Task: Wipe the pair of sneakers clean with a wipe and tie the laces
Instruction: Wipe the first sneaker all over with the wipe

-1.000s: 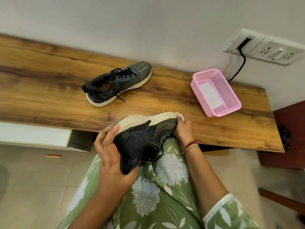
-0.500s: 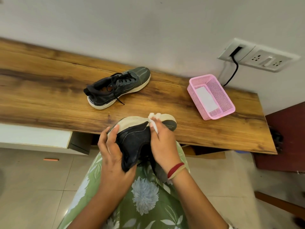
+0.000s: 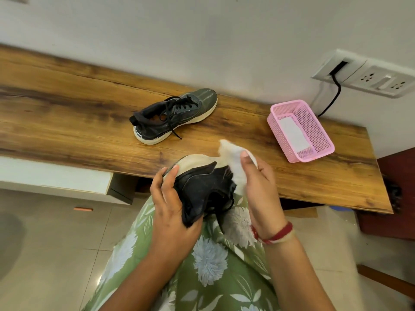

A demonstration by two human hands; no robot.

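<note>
One sneaker (image 3: 199,187) is gripped at the heel over the lap (image 3: 208,261) by the left hand (image 3: 170,207). The wipe (image 3: 233,158) is pinched in the right hand (image 3: 258,191) at its toe. The other sneaker (image 3: 175,115) lies on the counter (image 3: 67,113). The held sneaker could be twisted loose by a hard stroke.

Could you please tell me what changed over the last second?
The right hand, gripping the wipe, moved from the toe of the held sneaker back along its side; the wipe now sticks up past the sole. The left hand still holds the heel; the second sneaker and pink basket stayed put.
</note>
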